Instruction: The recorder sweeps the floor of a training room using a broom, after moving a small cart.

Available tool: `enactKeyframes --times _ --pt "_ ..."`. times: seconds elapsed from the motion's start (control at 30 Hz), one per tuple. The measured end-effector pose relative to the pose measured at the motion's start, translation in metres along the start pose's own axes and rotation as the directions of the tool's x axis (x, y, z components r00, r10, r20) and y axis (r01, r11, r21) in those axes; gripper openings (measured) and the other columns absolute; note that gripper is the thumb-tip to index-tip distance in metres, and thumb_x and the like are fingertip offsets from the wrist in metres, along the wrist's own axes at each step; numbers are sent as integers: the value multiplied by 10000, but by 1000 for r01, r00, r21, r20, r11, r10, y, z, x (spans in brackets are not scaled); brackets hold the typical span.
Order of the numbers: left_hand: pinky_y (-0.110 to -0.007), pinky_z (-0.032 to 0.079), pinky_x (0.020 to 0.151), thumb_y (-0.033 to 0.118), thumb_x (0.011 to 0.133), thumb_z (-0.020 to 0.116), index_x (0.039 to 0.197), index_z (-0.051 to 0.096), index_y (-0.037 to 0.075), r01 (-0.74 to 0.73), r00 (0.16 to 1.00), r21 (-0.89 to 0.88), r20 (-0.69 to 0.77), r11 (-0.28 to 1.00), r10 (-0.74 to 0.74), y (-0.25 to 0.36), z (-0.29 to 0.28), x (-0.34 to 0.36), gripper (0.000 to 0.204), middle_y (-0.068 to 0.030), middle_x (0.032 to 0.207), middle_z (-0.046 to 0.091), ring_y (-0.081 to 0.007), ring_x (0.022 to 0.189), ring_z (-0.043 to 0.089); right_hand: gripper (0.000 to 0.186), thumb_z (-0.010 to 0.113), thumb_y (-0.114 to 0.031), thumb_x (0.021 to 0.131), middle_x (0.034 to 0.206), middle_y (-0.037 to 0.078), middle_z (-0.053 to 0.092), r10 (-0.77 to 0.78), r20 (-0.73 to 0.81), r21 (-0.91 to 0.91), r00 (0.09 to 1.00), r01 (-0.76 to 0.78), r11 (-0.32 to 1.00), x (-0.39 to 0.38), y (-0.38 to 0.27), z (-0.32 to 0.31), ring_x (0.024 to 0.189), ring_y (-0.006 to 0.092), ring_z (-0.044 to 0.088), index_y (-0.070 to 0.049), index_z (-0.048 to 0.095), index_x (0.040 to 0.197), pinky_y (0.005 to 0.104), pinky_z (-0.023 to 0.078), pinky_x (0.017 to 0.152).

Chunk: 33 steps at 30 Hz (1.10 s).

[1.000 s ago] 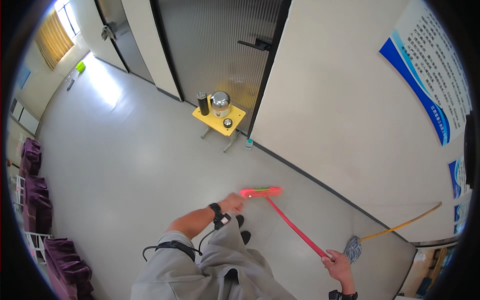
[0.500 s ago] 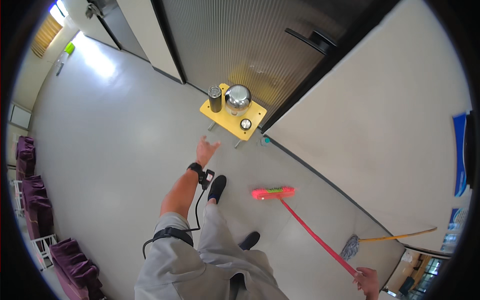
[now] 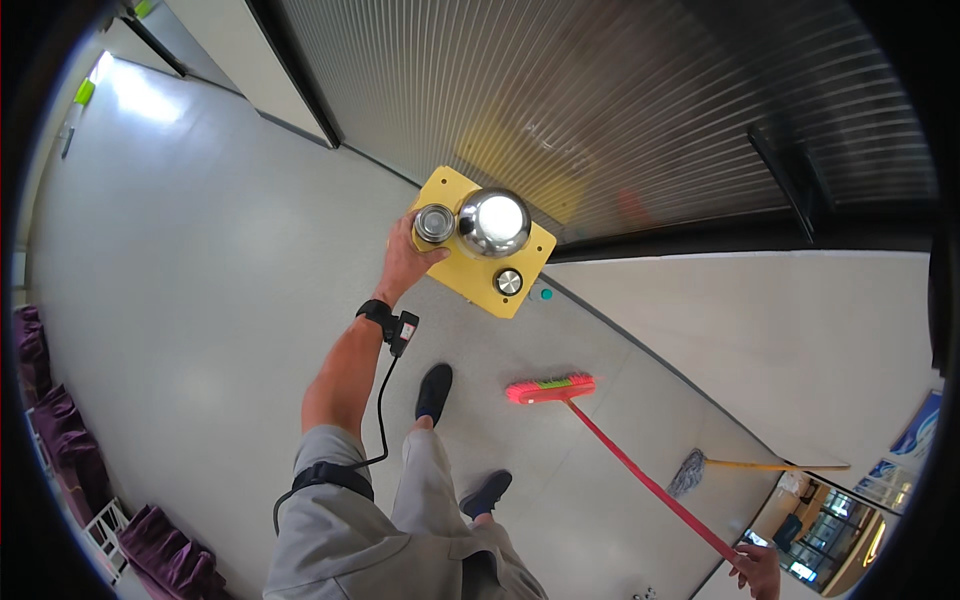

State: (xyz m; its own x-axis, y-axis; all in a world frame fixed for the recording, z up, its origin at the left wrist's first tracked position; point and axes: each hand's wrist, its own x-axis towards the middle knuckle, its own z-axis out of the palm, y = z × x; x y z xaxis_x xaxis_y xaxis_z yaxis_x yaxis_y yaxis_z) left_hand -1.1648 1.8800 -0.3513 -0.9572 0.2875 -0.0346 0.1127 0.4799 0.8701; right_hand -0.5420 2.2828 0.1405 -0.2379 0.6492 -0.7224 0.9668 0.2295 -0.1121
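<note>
My left hand [image 3: 408,258] is wrapped around the side of a dark tumbler [image 3: 434,223], whose round metal-rimmed top shows above the fingers. It stands at the left edge of a small yellow stool [image 3: 476,288]. Beside it on the stool are a shiny steel bowl [image 3: 494,222] and a small round silver-and-black item [image 3: 508,281]. My right hand [image 3: 757,570], low at the right, is closed on the end of the red handle of a broom [image 3: 655,488]. Its pink and green head [image 3: 551,388] rests on the floor.
A ribbed glass door [image 3: 620,120] with a black handle [image 3: 785,180] rises behind the stool. A small teal-capped bottle [image 3: 546,294] stands by the wall. A mop [image 3: 687,473] with a wooden handle lies at the right. Purple cloth-covered items [image 3: 170,555] line the lower left.
My left hand has reached forward from open air and closed around the tumbler. The view has moved closer over the stool. My right hand still holds the broom.
</note>
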Motion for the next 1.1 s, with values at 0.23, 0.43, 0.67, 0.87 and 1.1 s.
enactKeyframes --times 0.23,0.43,0.67,0.87,1.1 --pt "-386 444 917 142 597 829 1147 523 30 -65 997 -197 -43 978 58 -5 -3 8 639 -141 1085 597 -324 1045 550 268 647 -183 867 658 46 613 180 39 51 983 -182 982 -23 -116 23 453 73 493 -3 653 1066 207 364 360" --pt "-371 478 854 136 604 809 1066 576 24 -32 997 -107 -68 994 25 12 -16 2 530 -141 1001 640 -314 970 594 313 642 -250 855 721 106 652 195 47 -54 980 -192 980 -14 -85 20 544 168 592 -13 661 1058 271 466 452" --pt "-377 494 818 148 607 796 1019 599 26 -151 988 -52 15 987 152 122 -67 -51 472 -151 964 648 -330 933 608 269 631 -107 801 569 112 614 18 -158 400 987 48 915 -4 1 20 366 115 503 108 629 962 239 379 334" --pt "-358 497 835 119 574 830 1099 553 66 -439 898 26 -11 898 440 272 -125 -113 596 -101 1026 623 -280 949 613 268 627 -91 800 558 106 604 -136 -135 401 981 179 898 4 -15 25 382 116 516 103 622 985 242 386 343" --pt "-384 508 768 177 559 822 1061 564 30 -881 467 -68 34 468 884 472 -158 -208 583 -136 999 632 -319 884 626 320 666 -167 759 624 135 619 -479 -324 -216 816 429 877 8 42 44 509 176 589 52 646 990 313 459 469"
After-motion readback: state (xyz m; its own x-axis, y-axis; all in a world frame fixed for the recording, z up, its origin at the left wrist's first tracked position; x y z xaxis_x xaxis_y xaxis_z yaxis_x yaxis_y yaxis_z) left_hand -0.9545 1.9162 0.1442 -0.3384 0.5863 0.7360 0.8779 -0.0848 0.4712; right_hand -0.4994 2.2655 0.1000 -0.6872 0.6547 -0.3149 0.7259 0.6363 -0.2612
